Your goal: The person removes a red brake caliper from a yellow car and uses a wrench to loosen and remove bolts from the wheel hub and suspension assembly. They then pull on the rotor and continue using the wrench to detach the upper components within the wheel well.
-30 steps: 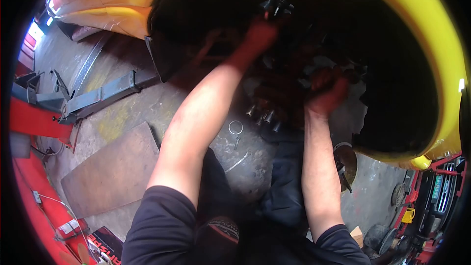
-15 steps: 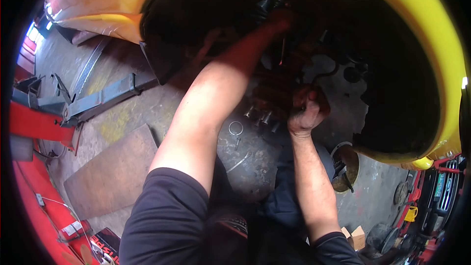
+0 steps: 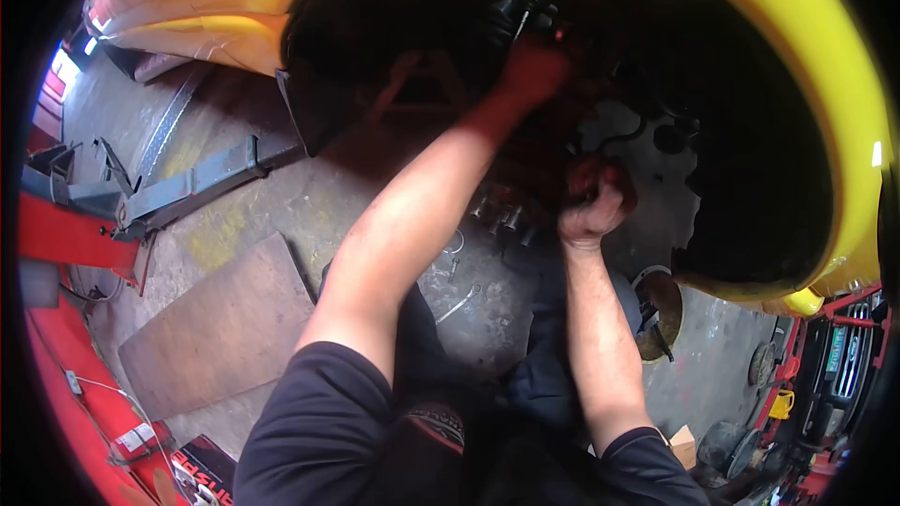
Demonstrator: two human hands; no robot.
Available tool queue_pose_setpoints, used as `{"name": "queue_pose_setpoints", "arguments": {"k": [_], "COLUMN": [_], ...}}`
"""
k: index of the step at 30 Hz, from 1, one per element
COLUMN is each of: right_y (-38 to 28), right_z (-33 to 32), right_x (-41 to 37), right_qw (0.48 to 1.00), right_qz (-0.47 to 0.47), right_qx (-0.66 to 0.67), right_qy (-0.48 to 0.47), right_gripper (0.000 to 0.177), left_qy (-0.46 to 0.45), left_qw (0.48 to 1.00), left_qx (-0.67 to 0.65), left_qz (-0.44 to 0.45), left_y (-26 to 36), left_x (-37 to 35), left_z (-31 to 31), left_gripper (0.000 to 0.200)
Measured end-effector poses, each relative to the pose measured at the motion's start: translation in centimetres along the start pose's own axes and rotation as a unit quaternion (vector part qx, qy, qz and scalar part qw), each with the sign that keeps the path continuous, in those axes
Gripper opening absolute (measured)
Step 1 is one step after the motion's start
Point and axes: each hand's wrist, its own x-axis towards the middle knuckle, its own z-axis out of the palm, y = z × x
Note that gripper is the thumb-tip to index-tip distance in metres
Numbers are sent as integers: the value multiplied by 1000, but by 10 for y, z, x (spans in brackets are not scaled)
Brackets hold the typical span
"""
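Observation:
Inside the dark wheel well of a yellow car (image 3: 202,0), my left hand (image 3: 539,70) is closed, with a thin shiny metal tool (image 3: 523,23) sticking out above it; shadow hides the tool's kind. My right hand (image 3: 596,211) is lower and to the right, fingers curled beside the wheel hub. What those fingers grip is too dark to make out. Between my forearms, bright wheel studs (image 3: 511,216) stick out of the hub. On the floor below lie a metal ring (image 3: 455,242), a bolt (image 3: 454,268) and a wrench (image 3: 459,304).
A grey steel lift arm (image 3: 192,189) reaches in from the left, above a flat brown board (image 3: 216,328). Right of my right forearm stands a round metal pan (image 3: 661,319). Another vehicle (image 3: 848,356) is at the far right.
My left hand has turned and shifted slightly downward; the thin metal piece that showed below it now shows above it. My right hand has moved slightly right, still curled. The view has shifted slightly.

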Motion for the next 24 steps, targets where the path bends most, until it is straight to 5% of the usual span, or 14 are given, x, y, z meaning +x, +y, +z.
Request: {"name": "queue_pose_setpoints", "arguments": {"k": [2, 3, 5, 9, 12, 14, 17, 20, 24], "right_y": [-3, 0, 9, 0, 8, 16, 42, 7, -2], "right_z": [3, 1, -2, 15, 15, 13, -28, 1, 10], "right_x": [4, 6, 22, 58, 91, 108, 123, 90, 35], "right_qw": [997, 998, 992, 988, 973, 966, 909, 985, 999], "right_qz": [51, 8, -84, 109, 175, 201, 247, 135, 34], "right_qx": [-23, -48, -95, 0, 16, 17, 336, 55, -35], "right_qy": [48, 30, -13, 112, 148, 161, -2, 88, 4], "right_gripper": [37, 39, 42, 34, 36, 33, 33, 31, 35], "left_qy": [5, 4, 35, 57, 159, 94, 213, 122, 152], "left_qw": [954, 885, 891, 896, 854, 821, 958, 965, 968], "left_qx": [-264, -406, -369, -374, -489, -555, -174, 219, 191], "left_qz": [-144, -228, -262, -232, -85, -96, -75, 71, 52], "left_y": [27, 37, 12, 21, 1, -13, -44, -35, -47], "left_x": [2, -1, 12, -37, -98, -116, -84, -36, 19], "left_z": [-16, -24, 1, -11, -5, -5, 21, -15, 26], "left_gripper": [38, 42, 42, 33, 28, 23, 22, 28, 20]}}
